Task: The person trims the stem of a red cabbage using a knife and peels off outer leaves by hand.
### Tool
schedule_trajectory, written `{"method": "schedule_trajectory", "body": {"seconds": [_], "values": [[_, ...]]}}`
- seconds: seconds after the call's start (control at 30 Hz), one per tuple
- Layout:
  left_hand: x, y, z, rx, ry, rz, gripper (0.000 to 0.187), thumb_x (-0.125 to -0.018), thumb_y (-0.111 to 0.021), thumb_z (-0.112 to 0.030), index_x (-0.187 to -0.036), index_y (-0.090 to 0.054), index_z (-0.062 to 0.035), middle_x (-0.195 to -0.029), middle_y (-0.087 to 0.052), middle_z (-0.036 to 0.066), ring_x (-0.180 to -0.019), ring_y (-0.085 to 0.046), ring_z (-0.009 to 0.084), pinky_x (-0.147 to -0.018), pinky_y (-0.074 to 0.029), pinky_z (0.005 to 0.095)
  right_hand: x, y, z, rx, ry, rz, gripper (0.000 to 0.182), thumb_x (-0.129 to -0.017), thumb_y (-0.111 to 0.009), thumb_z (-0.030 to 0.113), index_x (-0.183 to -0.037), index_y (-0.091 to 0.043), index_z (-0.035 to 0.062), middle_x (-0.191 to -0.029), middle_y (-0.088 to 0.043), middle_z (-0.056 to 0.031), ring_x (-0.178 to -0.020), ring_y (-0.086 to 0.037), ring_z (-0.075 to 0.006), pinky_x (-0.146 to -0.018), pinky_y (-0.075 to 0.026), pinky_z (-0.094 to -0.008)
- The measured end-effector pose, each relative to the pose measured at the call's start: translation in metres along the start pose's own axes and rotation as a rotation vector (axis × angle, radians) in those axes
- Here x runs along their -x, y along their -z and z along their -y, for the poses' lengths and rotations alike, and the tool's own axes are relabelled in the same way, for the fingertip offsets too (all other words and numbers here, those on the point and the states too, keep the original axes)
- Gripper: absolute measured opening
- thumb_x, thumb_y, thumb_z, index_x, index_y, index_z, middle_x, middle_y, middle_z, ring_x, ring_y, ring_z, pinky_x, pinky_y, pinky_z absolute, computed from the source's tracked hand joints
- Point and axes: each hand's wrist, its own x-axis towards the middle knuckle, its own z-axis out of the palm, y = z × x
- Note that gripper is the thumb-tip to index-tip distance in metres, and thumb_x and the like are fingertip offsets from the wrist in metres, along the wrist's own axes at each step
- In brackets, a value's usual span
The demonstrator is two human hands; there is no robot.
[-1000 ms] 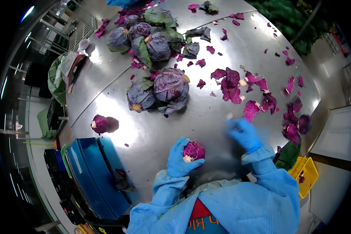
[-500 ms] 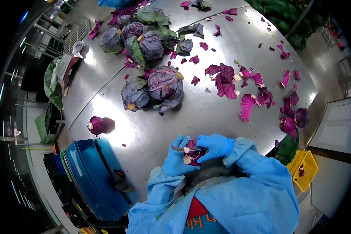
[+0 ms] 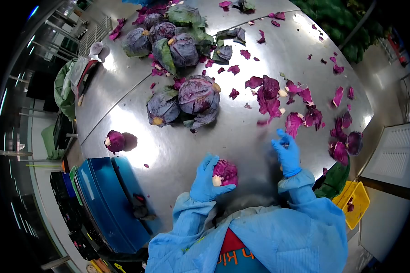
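Observation:
My left hand (image 3: pixel 205 181), in a blue glove, is wrapped round the left side of a small trimmed purple cabbage (image 3: pixel 225 173), whose pale cut base faces down. To the right, my right hand (image 3: pixel 287 152) is raised over the metal table, apart from that cabbage. Its thumb and forefinger are separated and the other fingers curl in; a blurred dark shape beside them is too smeared to name. A blurred purple scrap (image 3: pixel 263 122) is just beyond its fingertips, near the loose purple leaves (image 3: pixel 269 96).
Two large cabbages (image 3: pixel 198 94) lie ahead, with a heap of cabbages (image 3: pixel 183 50) behind. Another small trimmed cabbage (image 3: pixel 115 141) is at the left. A blue bin (image 3: pixel 105 200) stands near left, and a yellow basket (image 3: pixel 361 204) with scraps hangs at the right edge.
My right hand has left the small cabbage and moved right and forward. The knife blade no longer lies across the cabbage. A purple scrap now shows blurred near the loose leaves.

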Motion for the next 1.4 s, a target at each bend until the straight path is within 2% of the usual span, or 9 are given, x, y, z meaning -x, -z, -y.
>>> {"method": "schedule_trajectory", "body": {"seconds": [0.17, 0.27, 0.53, 0.7, 0.83, 0.9, 1.07, 1.2, 1.4], "values": [[0.012, 0.012, -0.014, -0.015, -0.105, -0.031, 0.099, -0.066, -0.083, -0.044, -0.142, -0.036, -0.0013, -0.141, -0.038, 0.023, -0.129, -0.039, 0.0393, -0.108, -0.033, 0.0444, 0.025, -0.064, -0.014, 0.165, 0.108, 0.610, 0.044, -0.081, -0.076, 0.021, -0.121, -0.061, 0.0084, -0.097, -0.064, -0.0033, -0.084, -0.058, -0.0103, -0.067, -0.048, -0.0252], [0.026, 0.018, -0.009, 0.057, -0.043, -0.023, 0.097, -0.070, -0.081, -0.039, -0.145, -0.031, -0.0025, -0.142, -0.034, 0.026, -0.130, -0.036, 0.0429, -0.108, -0.033, 0.0460, 0.029, -0.090, 0.010, 0.159, -0.445, 0.878, 0.049, -0.078, -0.078, 0.030, -0.119, -0.062, 0.0087, -0.086, -0.063, -0.0010, -0.077, -0.057, -0.0090, -0.056, -0.044, -0.0230], [0.044, 0.021, 0.005, -0.098, -0.134, 0.051, 0.083, -0.083, -0.069, -0.037, -0.146, -0.028, -0.0011, -0.148, -0.026, 0.028, -0.137, -0.028, 0.0432, -0.113, -0.026, 0.0451, 0.026, -0.105, -0.001, 0.246, -0.303, 0.971, 0.053, -0.080, -0.076, 0.032, -0.124, -0.061, 0.0090, -0.092, -0.065, -0.0008, -0.065, -0.049, -0.0063, -0.048, -0.035, -0.0202], [0.046, 0.018, 0.020, -0.140, -0.215, 0.028, 0.075, -0.089, -0.060, -0.042, -0.145, -0.031, -0.0012, -0.148, -0.027, 0.028, -0.137, -0.030, 0.0415, -0.113, -0.026, 0.0428, 0.032, -0.108, 0.018, 0.227, -0.360, 1.005, 0.048, -0.084, -0.074, 0.025, -0.121, -0.060, -0.0005, -0.113, -0.065, -0.0127, -0.105, -0.059, -0.0176, -0.097, -0.045, -0.0326], [0.044, 0.016, 0.027, 0.016, -0.288, -0.021, 0.066, -0.092, -0.058, -0.035, -0.144, -0.035, -0.0010, -0.145, -0.034, 0.026, -0.135, -0.034, 0.0413, -0.112, -0.028, 0.0414, 0.026, -0.101, 0.008, 0.432, -0.280, 1.030, 0.045, -0.084, -0.073, 0.034, -0.117, -0.063, 0.0053, -0.098, -0.067, -0.0047, -0.072, -0.057, -0.0105, -0.061, -0.047, -0.0228], [0.042, 0.015, 0.011, 0.087, -0.246, -0.099, 0.062, -0.093, -0.057, -0.031, -0.142, -0.037, -0.0008, -0.142, -0.039, 0.026, -0.132, -0.037, 0.0433, -0.110, -0.031, 0.0419, 0.034, -0.095, -0.005, 0.424, -0.183, 0.995, 0.045, -0.084, -0.072, 0.035, -0.117, -0.064, 0.0057, -0.097, -0.068, -0.0053, -0.073, -0.059, -0.0116, -0.065, -0.049, -0.0249], [0.068, -0.051, 0.031, 0.520, 0.659, -0.642, 0.089, -0.091, -0.064, -0.032, -0.147, -0.006, 0.0047, -0.143, -0.035, 0.025, -0.130, -0.041, 0.0313, -0.107, -0.035, 0.0373, 0.041, -0.091, 0.001, 0.530, 0.059, 0.953, 0.043, -0.087, -0.067, 0.040, -0.113, -0.064, 0.0060, -0.099, -0.068, -0.0153, -0.089, -0.067, -0.0240, -0.081, -0.051, -0.0348], [0.068, -0.036, 0.005, 0.962, 0.698, -0.454, 0.114, -0.066, -0.088, -0.033, -0.142, -0.015, 0.0115, -0.135, -0.043, 0.020, -0.122, -0.046, 0.0257, -0.105, -0.038, 0.0356, 0.052, -0.096, -0.034, 0.524, 0.611, 0.832, 0.039, -0.087, -0.064, 0.037, -0.116, -0.063, 0.0100, -0.090, -0.067, -0.0120, -0.077, -0.065, -0.0325, -0.067, -0.053, -0.0396], [0.064, -0.036, 0.028, 0.966, 0.706, -0.377, 0.114, -0.056, -0.093, -0.027, -0.137, -0.023, 0.0103, -0.130, -0.047, 0.019, -0.119, -0.049, 0.0248, -0.103, -0.040, 0.0359, 0.057, -0.102, -0.040, 0.742, 0.963, 0.581, 0.016, -0.084, -0.066, 0.028, -0.089, -0.066, 0.0130, -0.074, -0.063, -0.0081, -0.059, -0.061, -0.0307, -0.049, -0.047, -0.0419]]}}
